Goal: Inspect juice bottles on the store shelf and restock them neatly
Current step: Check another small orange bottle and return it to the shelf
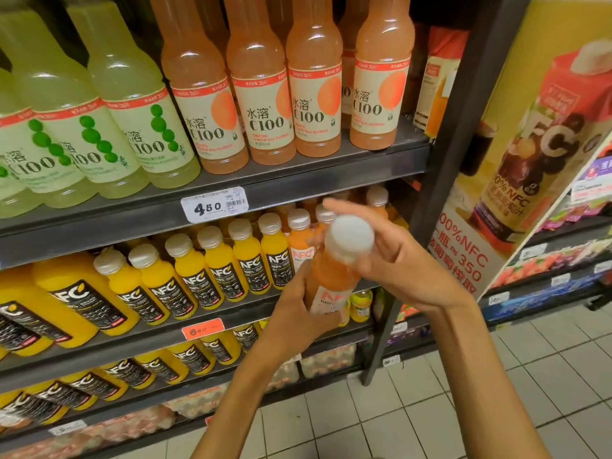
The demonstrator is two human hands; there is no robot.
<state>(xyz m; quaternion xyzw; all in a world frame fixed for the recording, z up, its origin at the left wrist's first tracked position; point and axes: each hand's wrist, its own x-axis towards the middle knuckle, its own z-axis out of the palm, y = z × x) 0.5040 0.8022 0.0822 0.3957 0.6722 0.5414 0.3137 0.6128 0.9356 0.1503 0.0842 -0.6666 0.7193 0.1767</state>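
Holding one orange bottle (334, 276) clear of the shelving, both hands work in front of the middle shelf (212, 329). The left hand (298, 313) wraps the lower body of the bottle, fingers closed over the white label area near its base. The right hand (387, 260) grips the neck just under the white cap (352, 235), thumb and fingers clamped around it. The bottle tilts with its cap toward the camera and its base pointing down toward the shelf.

Behind the hands, a row of yellow NFC bottles (218, 273) with white caps stands on the middle shelf, with larger yellow jugs (76, 296) at the left end. An orange price tag (203, 328) sits on that shelf's front edge. The top shelf (298, 180) carries peach C100 bottles (314, 94) to the right and green C100 bottles (109, 120) to the left; a white tag (214, 205) reading 4.50 is fixed to its edge. A poster (530, 144) showing a juice carton covers the panel to the right of the dark upright post (440, 180).
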